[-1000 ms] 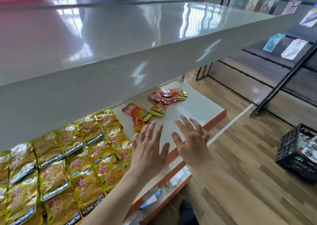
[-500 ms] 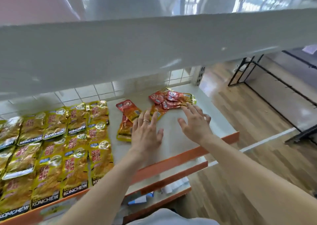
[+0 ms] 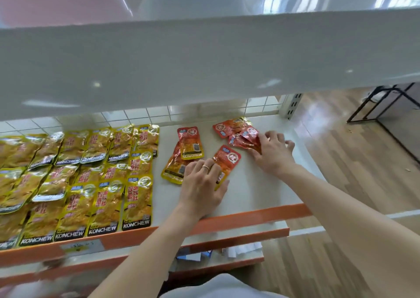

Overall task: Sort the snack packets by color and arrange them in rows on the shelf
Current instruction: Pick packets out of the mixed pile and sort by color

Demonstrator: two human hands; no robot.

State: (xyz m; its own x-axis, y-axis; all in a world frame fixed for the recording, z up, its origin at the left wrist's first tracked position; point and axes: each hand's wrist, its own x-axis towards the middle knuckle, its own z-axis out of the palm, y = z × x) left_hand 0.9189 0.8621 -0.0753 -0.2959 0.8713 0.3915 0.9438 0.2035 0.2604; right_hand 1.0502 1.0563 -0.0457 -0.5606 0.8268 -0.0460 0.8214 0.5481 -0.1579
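White shelf (image 3: 261, 184) holds red packets (image 3: 191, 143); left hand (image 3: 201, 186) lies flat over two; whether right hand (image 3: 273, 154) grips any is unclear.

White, orange-edged shelf (image 3: 261, 191): yellow packets (image 3: 75, 177) lay in close rows at left; red heap (image 3: 238, 132) lay loose at right. Left hand (image 3: 202, 186) rested flat on a stray red packet (image 3: 228, 158). Right hand (image 3: 272, 152) touched the red heap's near edge; grip unclear.
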